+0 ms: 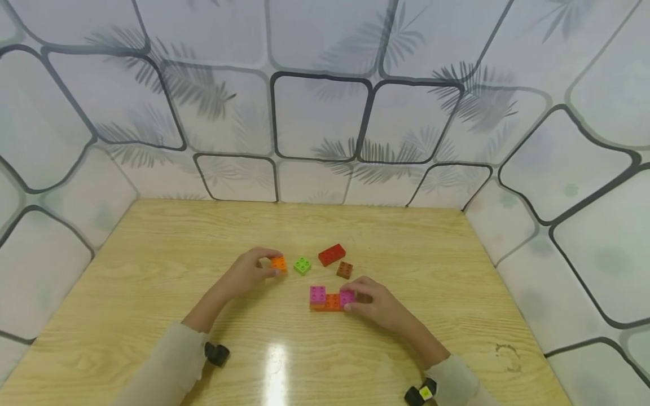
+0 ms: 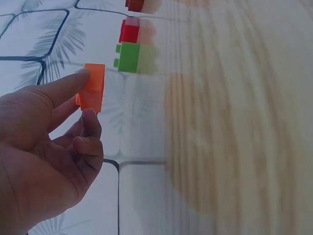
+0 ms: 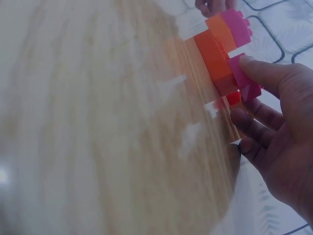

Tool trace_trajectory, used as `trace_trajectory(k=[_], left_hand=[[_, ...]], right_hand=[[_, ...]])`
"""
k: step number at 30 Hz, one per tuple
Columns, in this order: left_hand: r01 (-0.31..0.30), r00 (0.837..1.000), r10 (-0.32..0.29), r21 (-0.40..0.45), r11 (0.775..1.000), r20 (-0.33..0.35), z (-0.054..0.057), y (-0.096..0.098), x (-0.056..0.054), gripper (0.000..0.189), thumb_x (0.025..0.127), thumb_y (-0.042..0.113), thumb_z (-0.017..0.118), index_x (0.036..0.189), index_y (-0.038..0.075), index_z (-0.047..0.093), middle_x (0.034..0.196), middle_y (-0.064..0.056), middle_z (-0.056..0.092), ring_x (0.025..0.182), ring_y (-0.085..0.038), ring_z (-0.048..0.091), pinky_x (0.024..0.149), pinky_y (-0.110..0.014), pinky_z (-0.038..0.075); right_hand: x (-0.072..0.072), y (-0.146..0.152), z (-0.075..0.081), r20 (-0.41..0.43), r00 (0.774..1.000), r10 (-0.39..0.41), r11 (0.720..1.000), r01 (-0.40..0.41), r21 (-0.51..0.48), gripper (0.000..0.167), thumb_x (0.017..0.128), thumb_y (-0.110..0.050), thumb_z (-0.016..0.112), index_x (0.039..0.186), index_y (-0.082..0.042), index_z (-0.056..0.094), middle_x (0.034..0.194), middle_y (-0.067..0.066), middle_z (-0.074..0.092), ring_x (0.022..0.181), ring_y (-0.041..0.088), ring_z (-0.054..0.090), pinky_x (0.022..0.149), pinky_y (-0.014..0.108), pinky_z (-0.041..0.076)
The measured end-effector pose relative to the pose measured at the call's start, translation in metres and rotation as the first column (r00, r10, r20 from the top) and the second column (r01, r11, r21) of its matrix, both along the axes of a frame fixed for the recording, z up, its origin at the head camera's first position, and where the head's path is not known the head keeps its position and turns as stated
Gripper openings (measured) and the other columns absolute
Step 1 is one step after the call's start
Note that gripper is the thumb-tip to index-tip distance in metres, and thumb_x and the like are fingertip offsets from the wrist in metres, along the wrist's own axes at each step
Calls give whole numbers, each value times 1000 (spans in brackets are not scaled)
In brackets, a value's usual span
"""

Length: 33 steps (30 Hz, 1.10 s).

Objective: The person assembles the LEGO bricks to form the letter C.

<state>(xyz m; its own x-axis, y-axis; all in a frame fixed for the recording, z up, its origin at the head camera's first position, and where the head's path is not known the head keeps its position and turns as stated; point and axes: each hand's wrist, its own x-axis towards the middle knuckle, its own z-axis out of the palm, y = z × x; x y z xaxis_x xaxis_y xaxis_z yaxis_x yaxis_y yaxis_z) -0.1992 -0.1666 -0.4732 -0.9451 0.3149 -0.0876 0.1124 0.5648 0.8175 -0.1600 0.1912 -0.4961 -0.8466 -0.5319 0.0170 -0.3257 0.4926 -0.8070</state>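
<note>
Near the centre of the head view, your left hand (image 1: 246, 276) pinches an orange toy building brick (image 1: 278, 264) between the thumb and fingertips, and in the left wrist view its remaining fingers curl in below the brick, at left of frame. That brick sits clear of its own orange reflection in the tabletop, so you have it raised there. Right of centre in the head view, your right hand (image 1: 377, 303) pinches a 4-stud pink brick (image 1: 347, 298) with the thumb and a fingertip at the right end of a long orange-red brick (image 1: 332, 301); in the right wrist view, at upper right, the lower fingers are loosely bent and away from the bricks. You have the 2 pieces touching there, though I cannot tell whether they are pressed fully together. On the left end of the long brick sits a lighter orange brick (image 3: 220, 30), topped by another 4-stud pink brick, the left-end pink brick (image 1: 317, 293), with bare studs showing between the 2 ends. Just right of your left hand lies a lime-green 4-stud brick (image 1: 302, 266), flat with its studs up. Farther right are a longer red brick (image 1: 332, 255), set at a slant, and just below it a brown 4-stud brick (image 1: 345, 269). All of this is on a light wood-grain table (image 1: 406, 242), with a leaf-patterned white wall covering (image 1: 320, 118) across the upper part of the frame.
</note>
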Motion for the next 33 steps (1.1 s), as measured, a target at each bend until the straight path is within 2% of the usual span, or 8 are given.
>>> trace_trajectory(k=[7,17,23,28,33], left_hand=[[31,999,-30,18,999,-23,11,12,8,41,96,26,71,135,16,64,138,-12,57,87,-21,51,69,-33,46],[106,993,-102,59,993,-65,19,37,20,43,94,29,73,134,16,64,131,-7,60,76,-17,48,62,-28,46],[135,989,-130,72,988,-73,21,49,27,39,94,26,73,131,16,66,128,-5,62,74,-16,47,61,-26,45],[153,987,-150,55,987,-57,20,57,33,41,93,31,74,131,19,66,123,-1,62,73,-15,47,61,-25,45],[169,985,-167,77,983,-34,20,62,39,44,93,36,73,133,21,65,128,1,61,76,-17,50,61,-27,47]], right_hand=[[2,-1,1,9,1000,-8,1000,8,5,36,93,-37,72,127,-25,68,120,-5,61,104,18,52,87,29,46],[1,0,-2,16,1000,-19,1000,18,16,39,92,-42,73,127,-26,68,118,-11,60,104,16,53,89,28,47],[1,0,-2,-6,1000,-1,1000,1,2,37,93,-40,72,127,-25,68,119,-8,61,103,16,53,88,28,47],[0,0,-3,-4,1000,1,1000,-1,0,35,94,-37,72,127,-26,68,120,-5,61,105,17,53,89,30,46],[0,-1,-2,12,1000,-12,1000,12,-7,36,93,-31,74,127,-21,68,120,-3,62,106,19,53,89,32,46]])
